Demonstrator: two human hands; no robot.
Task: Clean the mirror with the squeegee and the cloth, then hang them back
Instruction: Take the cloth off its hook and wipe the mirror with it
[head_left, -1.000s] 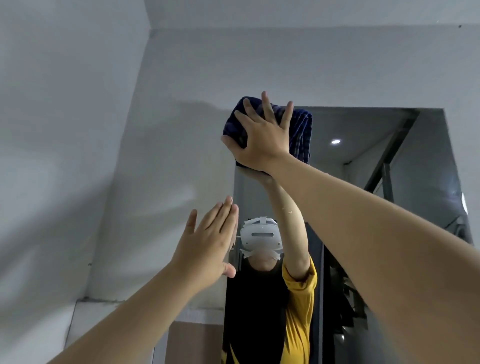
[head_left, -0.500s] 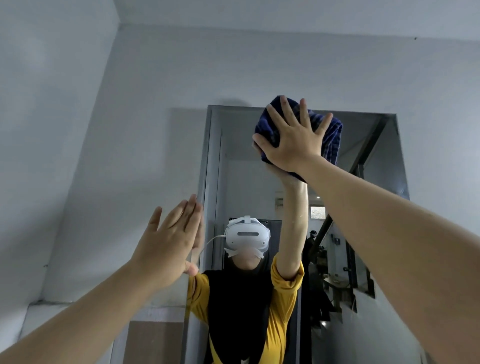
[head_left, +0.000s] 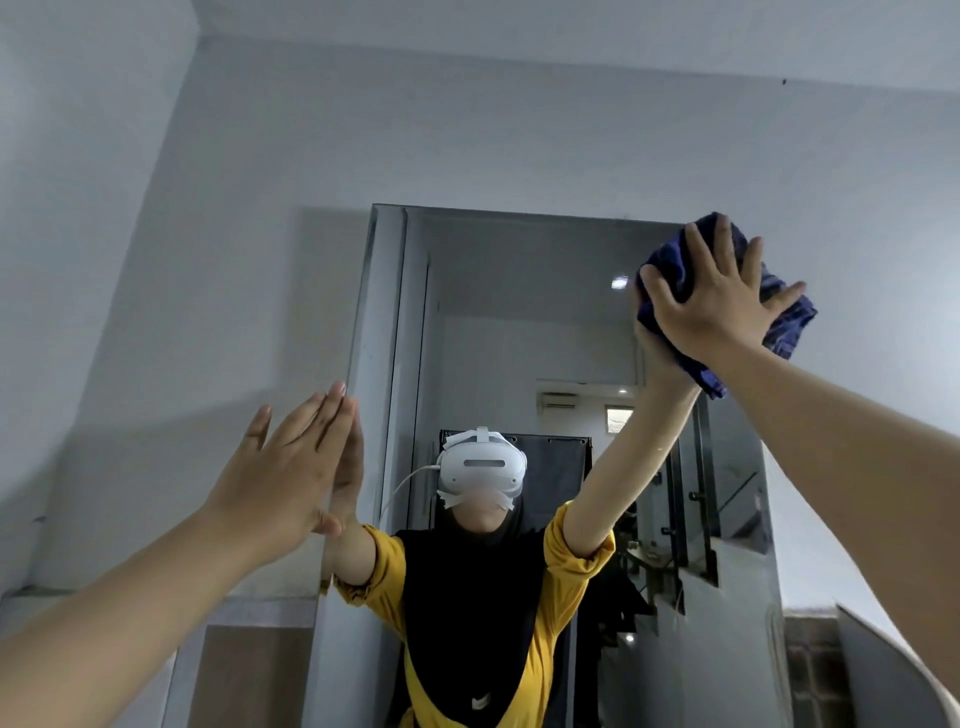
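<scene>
The right hand (head_left: 719, 306) is spread wide, fingers (head_left: 698, 254) splayed, its palm pressing a bunched dark blue cloth (head_left: 779, 322) flat against the glass. The cloth sits at the mirror's (head_left: 519, 312) top right corner, about 2 o'clock in the view, and bulges out from under the hand at 12, 3 and 5 o'clock; faint lighter stripes show on the fabric at its 3 o'clock side. Part of the cloth overlaps the mirror's right edge onto the white wall (head_left: 519, 130).

The left hand (head_left: 283, 478) is at about 9 o'clock, open and flat with its fingers (head_left: 324, 415) straight and close together, holding nothing. It is raised at the mirror's left edge, and its fingertips meet their own reflection there, so they appear to rest on the glass.

The cloth lies well apart from the left hand, across the width of the mirror.

The glass reflects the person with both arms raised, in a yellow long-sleeved top with a black covering over it, wearing a white headset (head_left: 480, 465) with a white cable. A small white mark shows low on the black garment, too small to read.
</scene>
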